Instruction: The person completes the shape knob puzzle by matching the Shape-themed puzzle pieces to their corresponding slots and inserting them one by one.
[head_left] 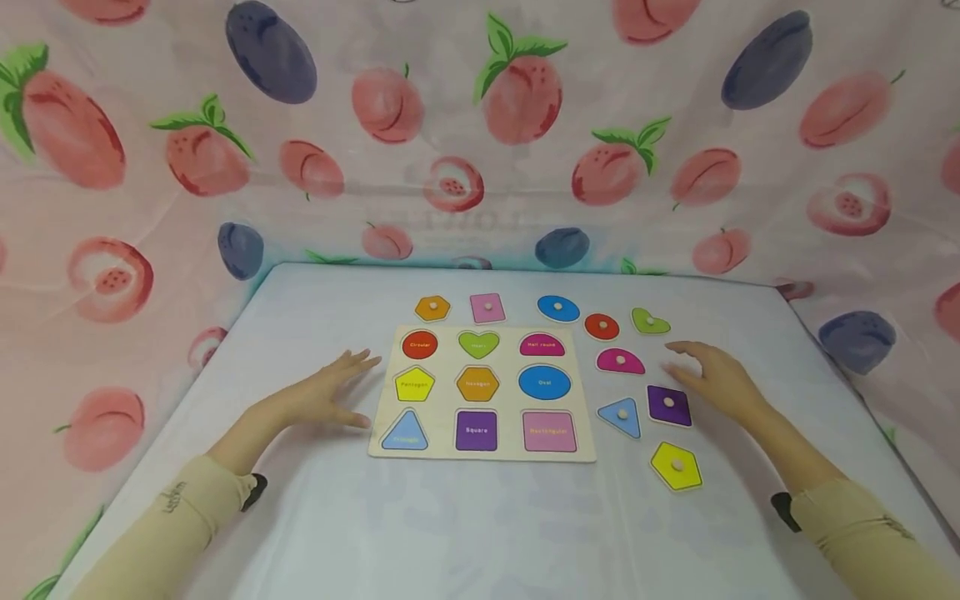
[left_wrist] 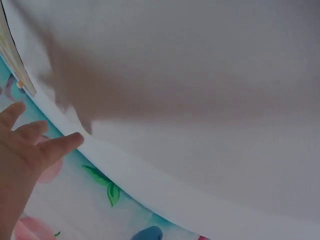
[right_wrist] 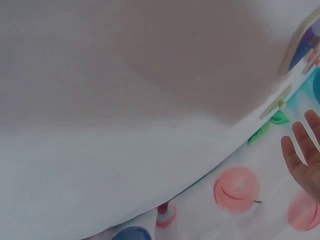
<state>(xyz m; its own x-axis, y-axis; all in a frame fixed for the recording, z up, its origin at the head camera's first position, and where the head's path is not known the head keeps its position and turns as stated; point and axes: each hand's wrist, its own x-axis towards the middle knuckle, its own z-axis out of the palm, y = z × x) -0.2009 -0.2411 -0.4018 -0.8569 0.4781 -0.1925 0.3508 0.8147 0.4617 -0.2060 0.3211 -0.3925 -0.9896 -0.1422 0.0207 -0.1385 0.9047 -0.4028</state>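
A flat shape puzzle board point(head_left: 442, 408) lies on the table, printed with labelled colored shapes. My left hand point(head_left: 326, 393) is just left of it with fingers spread and holding nothing; the left wrist view shows its fingers point(left_wrist: 62, 147) too. On the other side, my right hand point(head_left: 716, 379) is near the purple square piece point(head_left: 678, 412) and the pink half-round piece point(head_left: 620, 361), its fingers loosely extended and empty. Also on the right lie a blue triangle piece point(head_left: 613, 410), a yellow pentagon piece point(head_left: 667, 475), a green heart piece point(head_left: 640, 323) and a red circle piece point(head_left: 602, 333). All carry small round knobs.
Behind the board lie an orange hexagon piece point(head_left: 426, 315), a pink rectangle piece point(head_left: 480, 315) and a blue oval piece point(head_left: 568, 315). The white table point(head_left: 315, 517) ends at a fruit-print cloth point(head_left: 405, 175) that hangs behind it and at the sides.
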